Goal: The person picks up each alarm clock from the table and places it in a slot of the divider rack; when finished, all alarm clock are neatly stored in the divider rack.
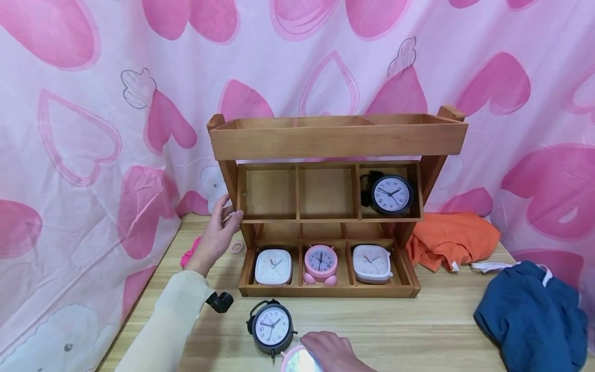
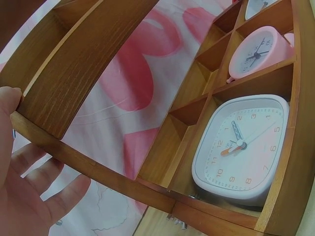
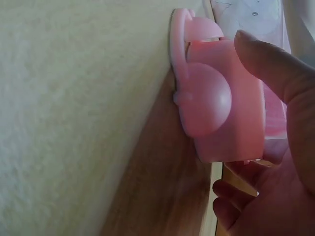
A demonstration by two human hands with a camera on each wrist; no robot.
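Note:
My left hand (image 1: 216, 235) holds the left side of the three-tier wooden shelf (image 1: 337, 143) at its middle tier. In the left wrist view the thumb lies on the tray edge, with the other fingers spread along the side post. At the front of the table, my right hand (image 1: 335, 353) grips a pink alarm clock (image 3: 231, 105), thumb on one side and fingers on the other. Its face is partly cut off in the head view. Just left of it stands a black twin-bell alarm clock (image 1: 272, 325).
In the middle tier's right compartment sits another black alarm clock (image 1: 391, 194). The bottom tier holds a white square clock (image 1: 273, 267), a pink clock (image 1: 321, 263) and another white clock (image 1: 372, 262). Orange cloth (image 1: 453, 238) and blue cloth (image 1: 532, 315) lie at right; a pink scrunchie (image 1: 189, 252) at left.

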